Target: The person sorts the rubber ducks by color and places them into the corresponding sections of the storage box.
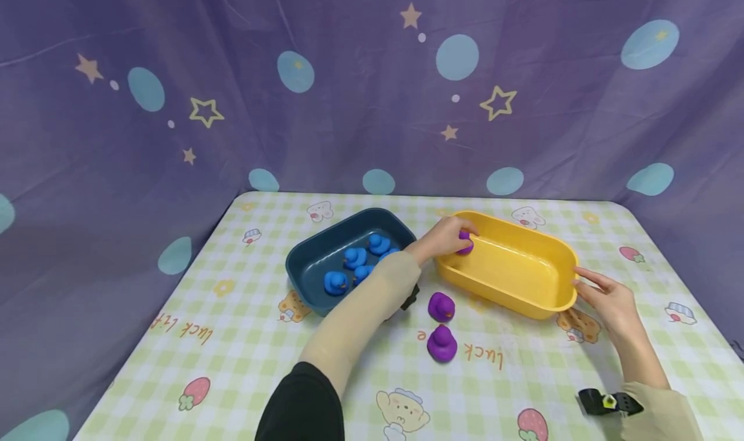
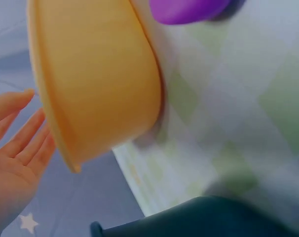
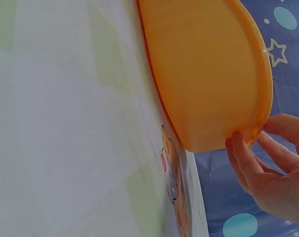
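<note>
Far left: dark teal oval plastic bin (image 1: 325, 250) on a green-and-white checked cartoon-print tablecloth (image 1: 244, 338); several small blue toy ducks (image 1: 336, 283) inside, some partly hidden behind the left arm's beige sleeve (image 1: 363, 315). Next, two loose purple toy ducks (image 1: 442, 344) on the cloth, one nearer the person, both just in front of the yellow bin's left end. Left hand (image 1: 447, 235) is over that end, fingers reaching past the rim; wrist view shows digits spread and loosely extended, clear gap between thumb and fingers, nothing visible in the gap. A single purple duck (image 1: 465, 250) sits right at those fingertips, inside the bin's left end; can't tell if they touch it, the wall hides the tips in the wrist view. Yellow oblong plastic bin (image 1: 511, 266) stands upright on the cloth. Right hand (image 1: 610, 305) at its right end has a light pinch: one digit at the rim's edge, others on the outer wall below it. Black strap (image 1: 607, 402) on the right wrist.
</note>
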The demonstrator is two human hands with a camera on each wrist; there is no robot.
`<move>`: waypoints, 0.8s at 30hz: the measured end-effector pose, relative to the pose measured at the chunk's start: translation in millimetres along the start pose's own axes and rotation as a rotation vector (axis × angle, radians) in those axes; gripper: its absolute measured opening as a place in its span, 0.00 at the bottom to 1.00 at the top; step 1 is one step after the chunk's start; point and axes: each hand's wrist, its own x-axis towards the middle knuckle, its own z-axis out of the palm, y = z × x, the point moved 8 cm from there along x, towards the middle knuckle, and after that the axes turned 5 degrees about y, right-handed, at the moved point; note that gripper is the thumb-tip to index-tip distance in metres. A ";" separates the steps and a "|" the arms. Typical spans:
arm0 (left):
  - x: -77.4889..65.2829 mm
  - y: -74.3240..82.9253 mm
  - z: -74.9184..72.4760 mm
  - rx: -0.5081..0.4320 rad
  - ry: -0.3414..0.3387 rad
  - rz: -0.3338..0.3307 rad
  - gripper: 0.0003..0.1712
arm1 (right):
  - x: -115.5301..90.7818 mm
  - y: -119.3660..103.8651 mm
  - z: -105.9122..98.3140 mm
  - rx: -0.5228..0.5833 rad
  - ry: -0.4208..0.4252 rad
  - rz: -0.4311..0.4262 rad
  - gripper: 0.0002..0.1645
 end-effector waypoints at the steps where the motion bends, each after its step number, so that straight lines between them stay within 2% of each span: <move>1: -2.5 2.5 -0.9 -0.001 -0.004 0.008 0.14 | 3.5 5.3 -1.0 0.001 0.013 0.012 0.27; 5: -12.1 12.3 -2.8 0.002 -0.015 0.068 0.14 | 16.9 24.2 -4.0 0.009 0.023 0.026 0.29; 8: -19.2 18.0 -5.2 0.035 -0.005 0.116 0.14 | 24.1 33.4 -4.7 0.003 0.007 0.005 0.32; 11: -26.5 22.0 -8.3 0.034 0.007 0.137 0.14 | 28.6 40.4 -5.8 0.028 0.019 0.011 0.34; 14: -33.4 24.7 -11.7 0.023 0.025 0.152 0.13 | 29.6 41.0 -5.4 0.033 0.001 0.000 0.34; 24: -57.9 31.4 -19.0 -0.046 0.053 0.164 0.13 | 24.7 35.3 -5.6 -0.010 0.018 0.017 0.32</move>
